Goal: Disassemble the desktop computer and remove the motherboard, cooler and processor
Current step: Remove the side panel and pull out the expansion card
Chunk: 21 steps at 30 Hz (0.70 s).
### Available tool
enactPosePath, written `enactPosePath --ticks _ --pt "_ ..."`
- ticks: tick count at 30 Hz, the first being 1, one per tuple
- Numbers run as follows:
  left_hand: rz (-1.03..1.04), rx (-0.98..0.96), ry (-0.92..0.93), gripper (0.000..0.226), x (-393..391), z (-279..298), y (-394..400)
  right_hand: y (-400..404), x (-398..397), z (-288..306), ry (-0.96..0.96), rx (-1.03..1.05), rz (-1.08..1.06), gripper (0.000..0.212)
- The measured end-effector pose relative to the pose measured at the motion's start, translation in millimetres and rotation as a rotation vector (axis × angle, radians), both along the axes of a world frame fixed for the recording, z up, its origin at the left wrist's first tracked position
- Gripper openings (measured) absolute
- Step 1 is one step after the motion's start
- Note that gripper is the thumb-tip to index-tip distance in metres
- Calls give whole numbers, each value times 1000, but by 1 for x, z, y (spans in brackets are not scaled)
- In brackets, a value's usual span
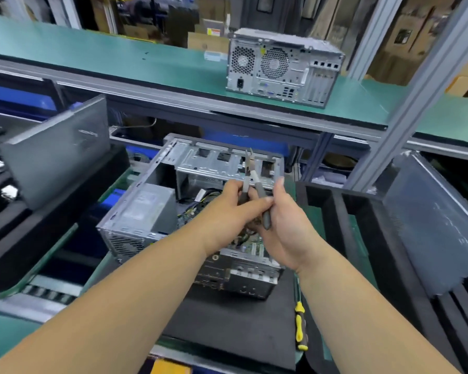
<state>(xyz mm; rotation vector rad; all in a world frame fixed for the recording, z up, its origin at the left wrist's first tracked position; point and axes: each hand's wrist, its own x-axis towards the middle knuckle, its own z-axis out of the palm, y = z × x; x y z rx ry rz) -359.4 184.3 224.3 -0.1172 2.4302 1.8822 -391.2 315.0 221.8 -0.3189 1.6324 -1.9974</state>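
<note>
An open desktop case [146,211] lies on its side on a black mat, with its power supply [143,209] at the left and loose cables [200,198] in the middle. The motherboard [250,249] shows in part below my hands. Both hands hover above the case and hold one pair of pliers [250,168], jaws pointing up and away. My left hand [227,209] grips one handle. My right hand [281,225] grips the other, dark-sleeved handle.
A yellow-and-black screwdriver [300,325] lies on the mat's right edge. A second closed computer [281,68] stands on the upper green shelf. Dark side panels lean at left [57,155] and right [438,233]. Black foam racks stand on both sides.
</note>
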Motion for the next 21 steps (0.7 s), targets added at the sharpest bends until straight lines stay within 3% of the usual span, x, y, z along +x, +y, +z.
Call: enactPosePath --ticks 6,12,21 --pt "130 80 20 38 17 -12 -56 -40 5 0 107 263 108 73" --pt "248 62 -6 28 43 -22 -105 -76 17 1 167 241 82 67" --pt "303 84 -64 30 112 -37 -156 -143 57 -16 100 139 251 54"
